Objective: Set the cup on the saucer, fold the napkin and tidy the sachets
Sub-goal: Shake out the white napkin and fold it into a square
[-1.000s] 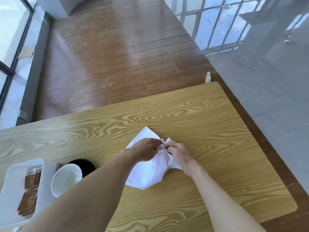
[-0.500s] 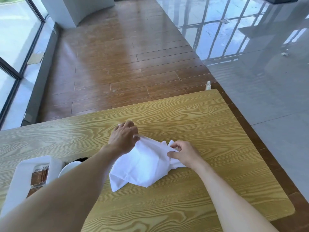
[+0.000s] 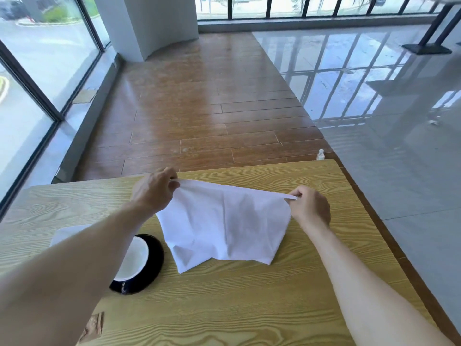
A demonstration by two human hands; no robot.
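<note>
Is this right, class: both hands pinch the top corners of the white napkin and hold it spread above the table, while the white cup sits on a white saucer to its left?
One detail is wrong. In the head view the left hand and right hand do hold the napkin spread above the table, but the cup sits on a black saucer, not a white one.

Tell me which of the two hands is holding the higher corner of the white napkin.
The left hand: its corner of the napkin is higher in the picture, and the top edge slopes down to the right hand.
</note>
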